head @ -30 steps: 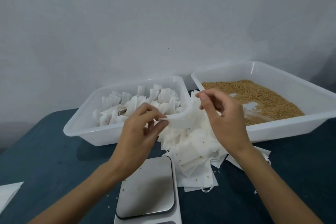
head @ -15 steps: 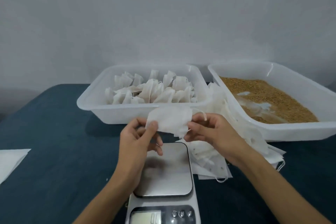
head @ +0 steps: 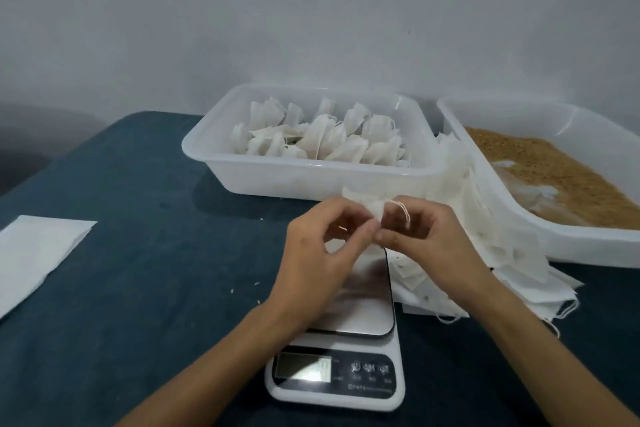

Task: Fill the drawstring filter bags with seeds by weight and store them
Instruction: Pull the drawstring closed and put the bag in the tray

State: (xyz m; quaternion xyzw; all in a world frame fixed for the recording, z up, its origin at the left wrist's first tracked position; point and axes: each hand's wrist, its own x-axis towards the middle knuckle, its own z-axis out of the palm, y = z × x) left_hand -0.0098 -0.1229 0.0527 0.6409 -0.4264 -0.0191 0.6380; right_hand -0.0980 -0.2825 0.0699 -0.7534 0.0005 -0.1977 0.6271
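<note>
Both hands hold one white drawstring filter bag [head: 365, 203] just above the kitchen scale [head: 349, 308]. My left hand [head: 322, 246] pinches its left side and my right hand [head: 420, 236] pinches its right side, where the string loops over my fingers. A pile of empty filter bags [head: 485, 246] lies on the table right of the scale. The right-hand white tray [head: 588, 246] holds brown seeds [head: 554, 173]. The middle white tray [head: 311, 177] holds several filled, tied bags [head: 322, 139].
The dark blue table [head: 138, 253] carries a white sheet [head: 31, 253] at its left edge and a few stray seeds left of the scale. The scale's display [head: 304, 367] faces me. A pale wall stands behind the trays.
The bag came off the pile and was brought down over the scale. Both hands closed in together on it. The camera view swung left and down, showing the scale's display.
</note>
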